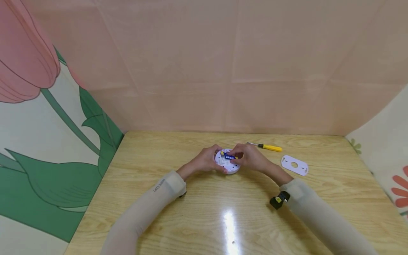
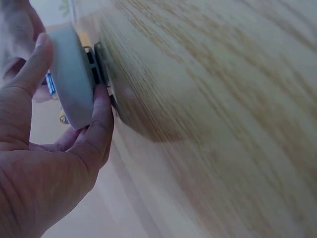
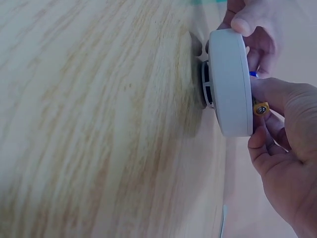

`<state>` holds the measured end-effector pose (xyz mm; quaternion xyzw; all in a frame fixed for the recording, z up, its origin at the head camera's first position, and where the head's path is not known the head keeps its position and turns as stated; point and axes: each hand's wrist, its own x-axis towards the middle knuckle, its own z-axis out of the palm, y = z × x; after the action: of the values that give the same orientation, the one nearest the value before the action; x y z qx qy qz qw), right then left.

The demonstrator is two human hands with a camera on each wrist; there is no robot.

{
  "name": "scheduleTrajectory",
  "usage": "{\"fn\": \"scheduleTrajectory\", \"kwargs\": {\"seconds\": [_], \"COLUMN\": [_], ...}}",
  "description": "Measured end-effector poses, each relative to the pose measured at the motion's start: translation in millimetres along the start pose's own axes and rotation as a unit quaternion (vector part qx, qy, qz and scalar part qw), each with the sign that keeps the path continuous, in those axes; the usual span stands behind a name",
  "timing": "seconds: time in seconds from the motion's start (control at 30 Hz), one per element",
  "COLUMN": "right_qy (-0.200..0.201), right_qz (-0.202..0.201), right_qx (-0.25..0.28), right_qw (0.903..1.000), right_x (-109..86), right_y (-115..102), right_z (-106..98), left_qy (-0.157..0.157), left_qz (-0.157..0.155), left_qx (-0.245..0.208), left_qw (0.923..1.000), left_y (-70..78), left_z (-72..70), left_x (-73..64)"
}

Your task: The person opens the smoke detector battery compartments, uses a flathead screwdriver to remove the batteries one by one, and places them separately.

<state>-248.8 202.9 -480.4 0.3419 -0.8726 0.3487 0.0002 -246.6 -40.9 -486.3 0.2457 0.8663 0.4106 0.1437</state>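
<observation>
A round white smoke detector (image 1: 225,163) is held with its back facing up and its vented front toward the wooden table. My left hand (image 1: 205,160) grips it by the rim, thumb on the near side and fingers round the far side. On the back of the detector, my right hand (image 1: 253,158) pinches a blue-and-yellow battery (image 1: 228,157) between thumb and fingers. The right wrist view shows the battery's yellow end (image 3: 261,109) jutting out beside the detector's back (image 3: 230,84). In the left wrist view, the left fingers (image 2: 101,111) reach under the detector's vented side.
A yellow-handled screwdriver (image 1: 272,147) lies behind the right hand. To the right is a white mounting plate (image 1: 301,169) with a central hole. The wooden table (image 1: 191,219) ends at a pink backdrop (image 1: 178,88), and floral-printed cloth hangs at both sides.
</observation>
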Motion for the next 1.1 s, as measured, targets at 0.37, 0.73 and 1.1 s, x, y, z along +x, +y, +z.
{"fn": "scheduleTrajectory", "kwargs": {"seconds": [0.37,0.73,1.1], "right_qy": [0.018,0.04,0.051], "right_qz": [0.005,0.006,0.027], "right_qx": [0.058,0.103,0.141], "right_qw": [0.9982,0.9938,0.9883], "right_x": [-5.9,-12.5,-14.0], "right_y": [9,14,16], "right_z": [4,5,-1], "left_qy": [0.002,0.003,0.006], "left_qz": [-0.002,-0.007,-0.011], "left_qx": [-0.005,-0.005,-0.003], "left_qw": [1.0,1.0,0.9999], "left_y": [-2.0,-1.0,-0.2], "left_z": [0.7,0.6,-1.7], "left_x": [-0.3,-2.0,-3.5]}}
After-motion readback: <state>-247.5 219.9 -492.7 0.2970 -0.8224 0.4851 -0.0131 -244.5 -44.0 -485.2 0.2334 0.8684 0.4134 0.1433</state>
